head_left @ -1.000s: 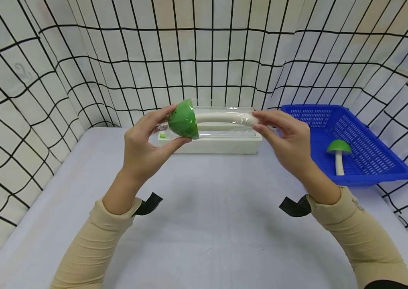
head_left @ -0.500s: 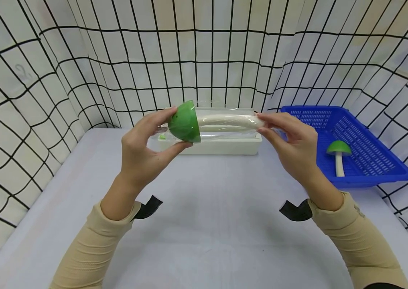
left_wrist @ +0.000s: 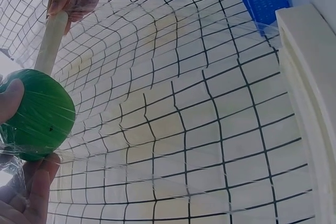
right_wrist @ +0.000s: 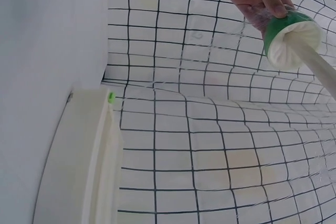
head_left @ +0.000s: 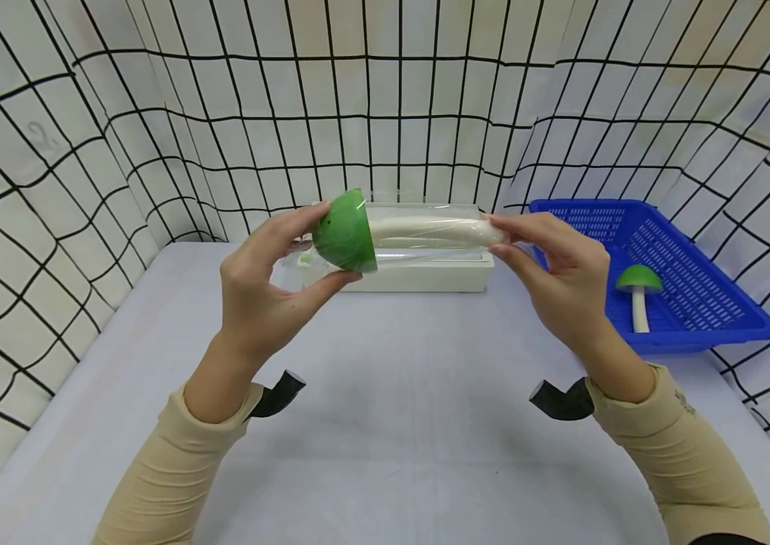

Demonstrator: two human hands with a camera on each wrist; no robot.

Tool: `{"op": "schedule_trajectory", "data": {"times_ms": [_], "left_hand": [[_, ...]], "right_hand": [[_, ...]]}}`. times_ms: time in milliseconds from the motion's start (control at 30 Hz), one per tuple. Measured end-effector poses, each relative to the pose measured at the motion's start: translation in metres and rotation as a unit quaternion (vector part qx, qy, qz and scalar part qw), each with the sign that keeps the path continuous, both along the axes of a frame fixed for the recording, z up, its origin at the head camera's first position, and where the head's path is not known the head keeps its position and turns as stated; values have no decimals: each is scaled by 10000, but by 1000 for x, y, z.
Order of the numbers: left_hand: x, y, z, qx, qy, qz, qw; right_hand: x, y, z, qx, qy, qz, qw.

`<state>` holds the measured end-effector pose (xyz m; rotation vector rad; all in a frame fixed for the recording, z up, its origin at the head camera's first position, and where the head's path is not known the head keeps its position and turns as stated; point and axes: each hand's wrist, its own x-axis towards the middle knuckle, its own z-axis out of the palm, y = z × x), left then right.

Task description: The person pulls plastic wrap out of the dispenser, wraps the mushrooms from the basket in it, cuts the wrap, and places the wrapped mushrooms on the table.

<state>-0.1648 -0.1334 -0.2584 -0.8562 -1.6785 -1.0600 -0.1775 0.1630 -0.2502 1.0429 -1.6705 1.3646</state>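
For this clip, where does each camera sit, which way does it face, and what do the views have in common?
Head: looks forward and down at the table; left hand and right hand hold a wrapped toy mushroom by its ends.
Left wrist: looks up past the green cap to the grid wall; fingertips show.
Right wrist: looks along the white dispenser box toward the left hand.
All three share the mushroom.

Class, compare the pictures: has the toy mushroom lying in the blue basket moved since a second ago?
No. The mushroom lies at the same spot in the blue basket, cap toward the far wall, just as before.
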Motion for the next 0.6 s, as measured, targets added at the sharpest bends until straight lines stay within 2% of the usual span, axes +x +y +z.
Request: {"op": "schedule_trajectory", "data": {"times_ms": [600], "left_hand": [[14, 2, 7, 24, 140, 57, 9999]], "right_hand": [[9, 1, 5, -249, 155, 110, 9995]]}}
